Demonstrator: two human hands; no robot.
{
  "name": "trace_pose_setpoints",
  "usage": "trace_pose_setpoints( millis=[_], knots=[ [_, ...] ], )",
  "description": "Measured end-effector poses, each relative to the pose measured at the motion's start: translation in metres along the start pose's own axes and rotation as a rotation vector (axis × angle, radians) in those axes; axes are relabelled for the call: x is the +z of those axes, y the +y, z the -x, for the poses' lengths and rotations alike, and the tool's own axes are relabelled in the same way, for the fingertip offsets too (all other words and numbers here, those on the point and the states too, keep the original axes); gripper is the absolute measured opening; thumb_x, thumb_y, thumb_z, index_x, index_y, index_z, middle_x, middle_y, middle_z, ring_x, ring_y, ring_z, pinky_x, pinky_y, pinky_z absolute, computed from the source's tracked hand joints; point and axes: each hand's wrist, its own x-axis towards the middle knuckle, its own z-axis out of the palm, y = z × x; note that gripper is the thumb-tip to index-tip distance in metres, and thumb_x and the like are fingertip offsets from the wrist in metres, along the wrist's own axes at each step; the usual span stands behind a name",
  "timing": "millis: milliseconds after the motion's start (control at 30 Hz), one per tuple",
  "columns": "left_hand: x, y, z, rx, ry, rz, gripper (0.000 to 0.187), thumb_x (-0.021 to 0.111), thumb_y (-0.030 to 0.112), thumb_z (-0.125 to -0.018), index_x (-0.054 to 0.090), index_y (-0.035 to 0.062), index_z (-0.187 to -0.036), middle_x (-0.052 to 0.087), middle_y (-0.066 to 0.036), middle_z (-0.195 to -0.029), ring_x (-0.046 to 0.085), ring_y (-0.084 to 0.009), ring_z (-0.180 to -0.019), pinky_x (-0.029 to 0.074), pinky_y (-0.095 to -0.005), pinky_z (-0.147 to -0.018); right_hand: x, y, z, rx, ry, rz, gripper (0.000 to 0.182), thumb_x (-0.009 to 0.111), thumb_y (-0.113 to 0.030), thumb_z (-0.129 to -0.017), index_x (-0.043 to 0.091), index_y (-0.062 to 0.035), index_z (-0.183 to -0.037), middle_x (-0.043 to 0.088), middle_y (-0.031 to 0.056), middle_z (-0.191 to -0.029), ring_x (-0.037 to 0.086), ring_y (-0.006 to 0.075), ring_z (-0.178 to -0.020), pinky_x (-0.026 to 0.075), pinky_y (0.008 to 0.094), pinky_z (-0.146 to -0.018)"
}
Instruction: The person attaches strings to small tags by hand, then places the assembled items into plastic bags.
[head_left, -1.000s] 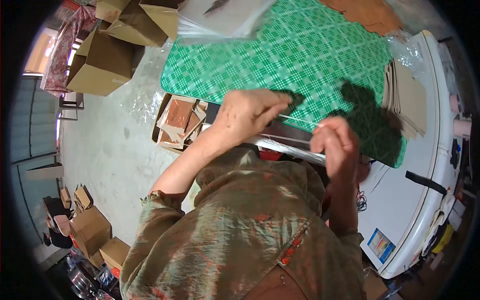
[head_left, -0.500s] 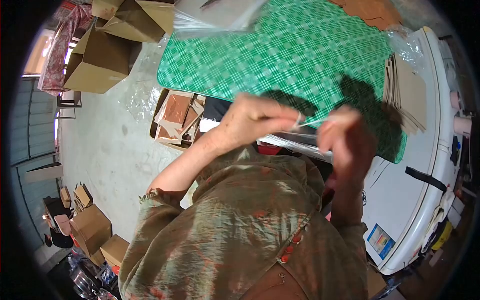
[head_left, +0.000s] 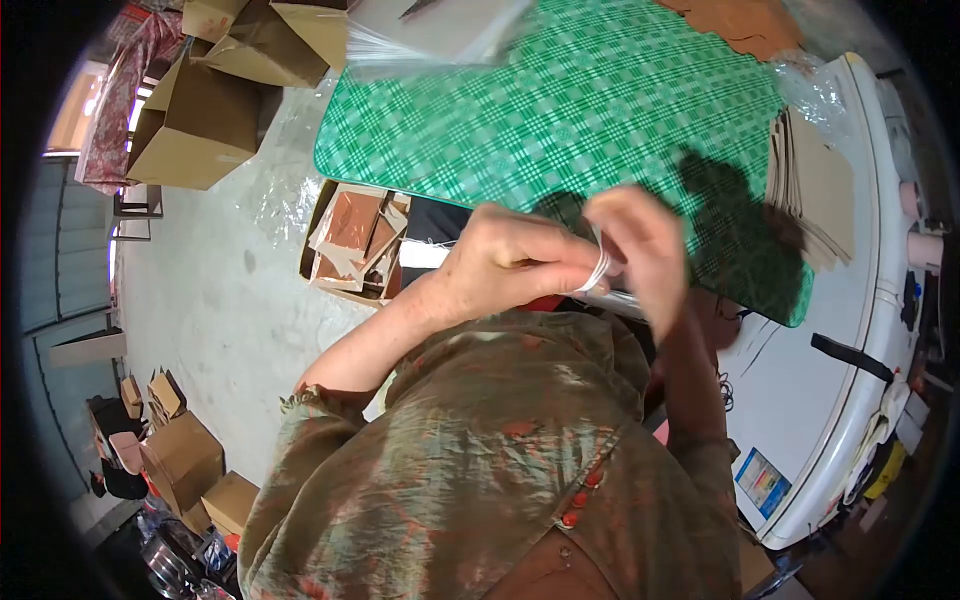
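Note:
White string (head_left: pixel 598 273) lies in several loops around the fingertips of my left hand (head_left: pixel 505 255). That hand is closed, thumb and forefinger pressed together, at the near edge of the green checked tabletop (head_left: pixel 450 130). My right hand (head_left: pixel 645 245) is just to the right of the loops, slightly blurred, its fingers bent over close to the left fingertips. A strand runs up from the loops towards the right fingers, where its end is hidden. Below the hands, part of a clear plastic sheet shows.
A box of brown leather-like scraps (head_left: pixel 350 235) stands under the table's left edge. Clear plastic sheets (head_left: pixel 430 35) lie at the back, and beige card pieces (head_left: pixel 815 180) at the right beside a white sewing-machine-like table (head_left: pixel 800 400). Cardboard boxes (head_left: pixel 205 120) stand at the left.
My right hand has moved left and up, close to my left hand. The string stretched between them before; now more loops show around the left fingers. My left hand has hardly moved.

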Motion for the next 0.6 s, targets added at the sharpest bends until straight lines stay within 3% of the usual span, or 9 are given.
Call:
trace_pose_setpoints(
  millis=[67,100,200,233,333,367,400,533,600],
  knots=[
    [-0.003,-0.003,-0.008,0.111,0.107,-0.055,0.015,0.076,0.011,-0.083,0.077,0.0041,-0.096,0.074,-0.008,-0.080,0.071,-0.0144,-0.069,0.055,-0.0251,-0.060,0.040,0.030,0.021,-0.052,-0.095,-0.005,0.008,0.064,-0.002,-0.089,0.063,-0.0013,-0.097,0.062,0.0029,-0.081,0.057,0.0082,-0.075,0.048,0.0275,-0.066],
    [-0.008,-0.002,-0.009,0.058,0.107,-0.078,0.016,0.076,0.011,-0.082,0.077,0.0042,-0.096,0.075,-0.007,-0.082,0.071,-0.0141,-0.069,0.055,-0.0248,-0.060,0.031,0.021,0.027,-0.083,-0.463,0.222,0.005,0.065,-0.003,-0.089,0.063,-0.0015,-0.092,0.062,0.0048,-0.078,0.057,0.0091,-0.075,0.045,0.0301,-0.065],
    [-0.010,-0.007,-0.004,-0.018,0.111,-0.075,0.013,0.075,0.010,-0.083,0.077,0.0046,-0.094,0.075,-0.007,-0.082,0.072,-0.0140,-0.072,0.055,-0.0240,-0.061,0.034,-0.008,0.037,-0.171,-0.441,0.100,0.007,0.061,-0.006,-0.091,0.062,-0.0017,-0.086,0.060,0.0045,-0.074,0.053,0.0102,-0.064,0.043,0.0290,-0.058],
    [-0.008,-0.012,0.003,-0.050,0.070,-0.068,0.013,0.076,0.010,-0.083,0.077,0.0044,-0.094,0.075,-0.008,-0.083,0.072,-0.0145,-0.073,0.056,-0.0243,-0.062,0.011,-0.031,0.035,-0.013,-0.213,-0.168,0.011,0.055,-0.006,-0.094,0.062,-0.0011,-0.087,0.060,0.0021,-0.073,0.052,0.0079,-0.060,0.042,0.0246,-0.055],
    [-0.003,-0.001,0.007,-0.071,-0.037,0.005,0.014,0.075,0.011,-0.084,0.076,0.0021,-0.095,0.075,-0.008,-0.084,0.071,-0.0141,-0.073,0.056,-0.0274,-0.066,-0.012,-0.003,0.005,0.022,-0.011,-0.114,0.015,0.051,-0.008,-0.096,0.064,-0.0017,-0.093,0.060,0.0009,-0.078,0.054,0.0046,-0.064,0.042,0.0178,-0.053],
    [-0.004,-0.003,0.007,-0.044,-0.016,-0.048,0.014,0.075,0.011,-0.084,0.076,0.0023,-0.095,0.075,-0.008,-0.084,0.071,-0.0141,-0.073,0.056,-0.0272,-0.066,0.000,0.005,0.008,0.261,-0.007,-0.149,0.013,0.052,-0.007,-0.095,0.064,-0.0035,-0.093,0.060,-0.0007,-0.079,0.053,0.0039,-0.067,0.042,0.0196,-0.056],
    [-0.006,-0.006,0.006,-0.015,0.008,-0.103,0.014,0.075,0.011,-0.084,0.076,0.0024,-0.095,0.075,-0.008,-0.084,0.072,-0.0141,-0.073,0.056,-0.0269,-0.067,0.017,0.047,0.014,-0.004,-0.056,-0.122,0.010,0.055,-0.006,-0.095,0.064,-0.0044,-0.095,0.059,-0.0020,-0.077,0.053,0.0034,-0.070,0.043,0.0217,-0.060],
    [-0.007,-0.010,0.003,-0.113,0.107,-0.013,0.014,0.075,0.008,-0.083,0.076,0.0029,-0.096,0.075,-0.007,-0.086,0.072,-0.0142,-0.075,0.057,-0.0260,-0.067,0.029,-0.003,0.041,0.014,-0.580,0.039,0.009,0.058,-0.005,-0.093,0.064,-0.0044,-0.100,0.062,-0.0012,-0.079,0.058,0.0060,-0.070,0.046,0.0226,-0.063],
    [-0.003,-0.023,0.010,-0.100,0.107,-0.079,0.014,0.075,0.008,-0.082,0.077,0.0045,-0.096,0.075,-0.008,-0.084,0.072,-0.0152,-0.072,0.056,-0.0262,-0.064,0.013,-0.025,0.039,0.000,-0.299,-0.182,0.014,0.050,-0.001,-0.094,0.064,-0.0044,-0.098,0.060,-0.0003,-0.077,0.054,0.0059,-0.064,0.042,0.0220,-0.055]
  ],
)
